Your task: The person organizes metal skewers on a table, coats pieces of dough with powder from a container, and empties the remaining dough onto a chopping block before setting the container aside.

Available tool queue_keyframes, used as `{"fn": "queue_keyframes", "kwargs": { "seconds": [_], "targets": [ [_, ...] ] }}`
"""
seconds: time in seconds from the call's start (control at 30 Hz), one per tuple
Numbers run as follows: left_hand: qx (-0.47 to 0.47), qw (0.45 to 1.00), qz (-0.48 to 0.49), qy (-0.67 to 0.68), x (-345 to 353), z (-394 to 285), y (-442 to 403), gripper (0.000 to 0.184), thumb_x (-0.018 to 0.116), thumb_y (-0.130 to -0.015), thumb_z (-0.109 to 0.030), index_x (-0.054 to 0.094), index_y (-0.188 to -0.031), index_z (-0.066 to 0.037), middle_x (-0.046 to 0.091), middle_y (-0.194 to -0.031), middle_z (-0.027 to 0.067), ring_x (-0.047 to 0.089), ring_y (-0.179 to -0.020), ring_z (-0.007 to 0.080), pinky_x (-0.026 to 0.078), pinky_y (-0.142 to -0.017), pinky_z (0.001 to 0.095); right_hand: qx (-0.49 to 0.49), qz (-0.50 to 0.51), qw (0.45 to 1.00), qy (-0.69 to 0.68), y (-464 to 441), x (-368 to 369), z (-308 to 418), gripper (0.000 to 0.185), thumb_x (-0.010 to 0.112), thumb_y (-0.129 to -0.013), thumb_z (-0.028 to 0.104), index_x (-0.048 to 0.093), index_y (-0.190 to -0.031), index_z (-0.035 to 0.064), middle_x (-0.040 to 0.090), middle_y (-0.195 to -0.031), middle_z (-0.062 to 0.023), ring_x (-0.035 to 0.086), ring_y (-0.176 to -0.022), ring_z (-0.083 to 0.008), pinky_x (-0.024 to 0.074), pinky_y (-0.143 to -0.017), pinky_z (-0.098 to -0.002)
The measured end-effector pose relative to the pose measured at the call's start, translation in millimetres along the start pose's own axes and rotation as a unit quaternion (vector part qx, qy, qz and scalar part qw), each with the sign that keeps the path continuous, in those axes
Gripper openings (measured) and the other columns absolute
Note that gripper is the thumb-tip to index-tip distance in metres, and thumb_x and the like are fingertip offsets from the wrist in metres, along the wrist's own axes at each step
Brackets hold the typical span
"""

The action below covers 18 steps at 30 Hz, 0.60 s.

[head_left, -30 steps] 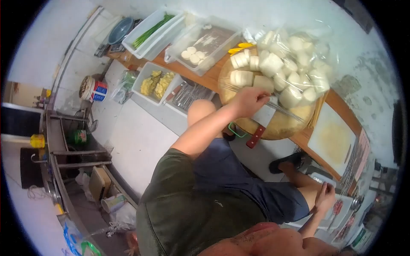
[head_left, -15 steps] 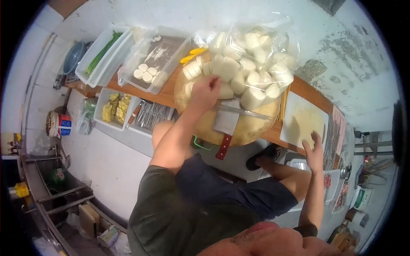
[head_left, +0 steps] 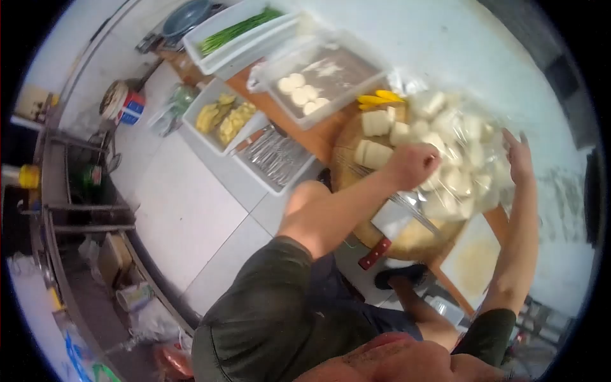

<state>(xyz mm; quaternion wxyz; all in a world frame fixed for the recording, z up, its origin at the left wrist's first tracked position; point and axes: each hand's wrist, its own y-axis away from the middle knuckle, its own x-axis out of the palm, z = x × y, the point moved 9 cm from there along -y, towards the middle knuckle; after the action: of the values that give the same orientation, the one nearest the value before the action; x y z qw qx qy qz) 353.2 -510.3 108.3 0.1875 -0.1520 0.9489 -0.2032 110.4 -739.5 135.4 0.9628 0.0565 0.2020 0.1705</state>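
A clear plastic bag (head_left: 474, 146) full of thick, pale, rounded pieces lies on a round wooden chopping block (head_left: 356, 191). Over the bag's near left side is my left hand (head_left: 414, 167), fingers curled closed; what they grip is hidden. My right hand (head_left: 519, 156) is at the bag's far right side with fingers apart, and whether it touches the plastic I cannot tell. Cut white pieces (head_left: 373, 154) sit on the block left of my left hand. A cleaver (head_left: 375, 253) with a red handle rests on the block's near edge, below thin metal sticks (head_left: 417, 213).
Left of the block stands a clear tub (head_left: 344, 76) with white discs, beside a tub of green stalks (head_left: 238, 32). Lower down are a tray of yellow pieces (head_left: 223, 121) and a tray of metal skewers (head_left: 273, 156). A white board (head_left: 471, 258) lies to the right.
The view has swung, shifting the scene. My left hand has moved from beside the cut pieces onto the bag. My right hand has risen from near the white board to the bag's far side.
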Motion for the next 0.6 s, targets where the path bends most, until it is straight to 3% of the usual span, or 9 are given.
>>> {"fn": "queue_keyframes", "kwargs": {
  "seconds": [0.07, 0.2, 0.3, 0.33, 0.43, 0.47, 0.6],
  "targets": [
    [0.008, 1.000, -0.005, 0.010, 2.6, -5.8, -0.3, 0.011, 0.060, -0.080, -0.017, 0.063, -0.077, -0.006, 0.062, -0.073, 0.0140, 0.061, -0.069, 0.0330, 0.048, -0.061, 0.0417, -0.046, 0.004, 0.999, -0.001, -14.7, -17.3, -2.6, 0.090, 0.062, -0.087, 0.023, -0.002, -0.146, -0.0006, 0.051, -0.127, -0.0201, 0.051, -0.118, -0.0283, 0.0354, -0.103, -0.0383],
    [0.030, 0.998, -0.033, 0.038, -7.1, -12.3, -3.6, 0.011, 0.062, -0.080, -0.015, 0.062, -0.074, -0.005, 0.062, -0.070, 0.0144, 0.060, -0.066, 0.0326, 0.047, -0.058, 0.0400, -0.098, -0.022, 0.985, -0.143, -0.2, 0.6, 41.0, 0.078, 0.053, -0.094, 0.018, -0.003, -0.148, 0.0058, 0.044, -0.138, -0.0163, 0.044, -0.126, -0.0293, 0.0312, -0.106, -0.0392],
    [0.036, 0.998, -0.041, 0.044, -12.2, -17.7, -2.9, 0.011, 0.062, -0.080, -0.015, 0.062, -0.074, -0.006, 0.061, -0.068, 0.0138, 0.060, -0.064, 0.0329, 0.047, -0.056, 0.0397, -0.152, 0.027, 0.974, -0.165, 14.6, 9.8, 70.3, 0.070, 0.050, -0.095, 0.018, 0.007, -0.149, 0.0092, 0.040, -0.142, -0.0158, 0.039, -0.130, -0.0272, 0.0284, -0.108, -0.0373],
    [0.035, 0.998, -0.035, 0.049, -9.8, -18.1, -2.0, 0.011, 0.062, -0.080, -0.015, 0.063, -0.074, -0.006, 0.061, -0.067, 0.0137, 0.060, -0.064, 0.0329, 0.047, -0.056, 0.0396, -0.126, -0.001, 0.969, -0.210, 20.2, 9.4, 76.5, 0.059, 0.050, -0.096, 0.020, 0.022, -0.147, 0.0100, 0.039, -0.142, -0.0153, 0.036, -0.131, -0.0255, 0.0263, -0.110, -0.0372],
    [0.038, 0.999, -0.014, 0.032, -3.7, -19.9, 1.1, 0.012, 0.062, -0.080, -0.016, 0.063, -0.074, -0.006, 0.061, -0.068, 0.0134, 0.061, -0.065, 0.0325, 0.047, -0.056, 0.0397, -0.089, 0.046, 0.915, -0.391, 6.3, 0.4, 72.7, 0.053, 0.049, -0.096, 0.024, 0.031, -0.144, 0.0099, 0.040, -0.141, -0.0147, 0.037, -0.130, -0.0254, 0.0266, -0.110, -0.0380],
    [0.008, 0.999, 0.004, 0.039, -2.8, -20.8, 2.0, 0.010, 0.061, -0.078, -0.015, 0.062, -0.073, -0.006, 0.063, -0.070, 0.0124, 0.061, -0.066, 0.0331, 0.049, -0.059, 0.0421, -0.070, 0.004, 0.905, -0.420, 14.8, 10.8, 85.0, 0.047, 0.046, -0.098, 0.027, 0.038, -0.140, 0.0101, 0.042, -0.138, -0.0139, 0.038, -0.129, -0.0254, 0.0275, -0.110, -0.0382],
    [0.052, 0.998, 0.003, 0.019, 6.7, -19.6, 3.8, 0.008, 0.062, -0.077, -0.015, 0.063, -0.073, -0.008, 0.063, -0.070, 0.0121, 0.062, -0.067, 0.0326, 0.049, -0.059, 0.0422, -0.109, -0.003, 0.888, -0.447, 10.6, 21.4, 114.1, 0.045, 0.048, -0.097, 0.027, 0.042, -0.136, 0.0064, 0.047, -0.134, -0.0135, 0.040, -0.127, -0.0244, 0.0294, -0.109, -0.0382]
  ]
}}
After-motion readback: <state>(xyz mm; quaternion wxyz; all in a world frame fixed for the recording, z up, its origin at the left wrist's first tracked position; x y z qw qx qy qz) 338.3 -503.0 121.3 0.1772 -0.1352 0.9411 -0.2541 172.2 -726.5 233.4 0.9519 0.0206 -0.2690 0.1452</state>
